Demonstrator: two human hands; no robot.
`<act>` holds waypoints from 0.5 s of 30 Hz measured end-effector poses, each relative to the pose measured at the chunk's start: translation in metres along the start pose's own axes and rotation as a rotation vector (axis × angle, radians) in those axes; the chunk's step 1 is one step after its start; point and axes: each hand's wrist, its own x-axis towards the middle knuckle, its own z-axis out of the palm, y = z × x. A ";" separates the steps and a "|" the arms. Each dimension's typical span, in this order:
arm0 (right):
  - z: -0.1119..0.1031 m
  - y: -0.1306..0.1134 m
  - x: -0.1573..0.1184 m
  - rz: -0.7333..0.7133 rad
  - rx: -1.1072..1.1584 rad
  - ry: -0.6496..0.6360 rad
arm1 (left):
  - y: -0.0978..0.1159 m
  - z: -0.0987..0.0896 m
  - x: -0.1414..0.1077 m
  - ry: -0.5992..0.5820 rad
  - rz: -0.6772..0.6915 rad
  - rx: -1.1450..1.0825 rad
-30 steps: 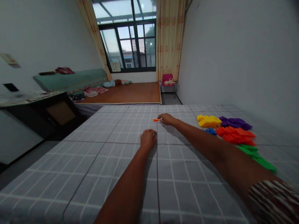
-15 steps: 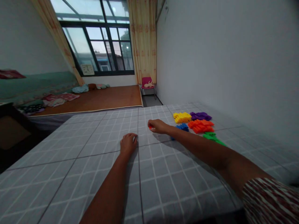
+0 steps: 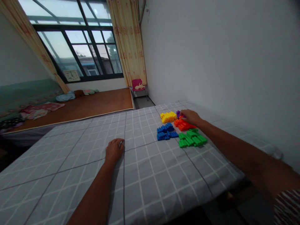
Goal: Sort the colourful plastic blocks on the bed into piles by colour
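1. Right hand (image 3: 191, 117) bent over far end of orange pile (image 3: 184, 125); couldn't tell whether it grasped anything.
2. Left hand (image 3: 114, 150) lay half-curled on cloth (image 3: 145, 168); couldn't see inside.
3. Done, by my read: colours grouped. Yellow pile (image 3: 168, 117), purple pile (image 3: 178, 114), blue pile (image 3: 166, 131), green pile (image 3: 192, 138) sat nearby. Remaining: couldn't tell.

A home, by the bed (image 3: 103, 101) and curtains (image 3: 127, 43) (patterned ones).
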 end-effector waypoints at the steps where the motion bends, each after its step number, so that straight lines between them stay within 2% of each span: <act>1: 0.003 -0.002 -0.001 -0.002 -0.037 -0.014 | 0.001 0.000 -0.001 -0.002 0.001 0.008; 4: 0.005 -0.003 -0.003 -0.012 -0.085 -0.086 | 0.001 0.001 -0.003 0.003 0.004 0.029; 8: -0.001 0.021 -0.010 0.028 0.099 -0.061 | 0.002 -0.003 -0.002 -0.001 0.004 0.061; 12: -0.002 0.058 -0.018 0.283 0.590 0.108 | 0.019 -0.014 0.005 -0.139 -0.032 0.105; 15: 0.011 0.080 -0.021 0.525 1.006 0.260 | 0.055 -0.021 0.008 -0.171 0.027 0.059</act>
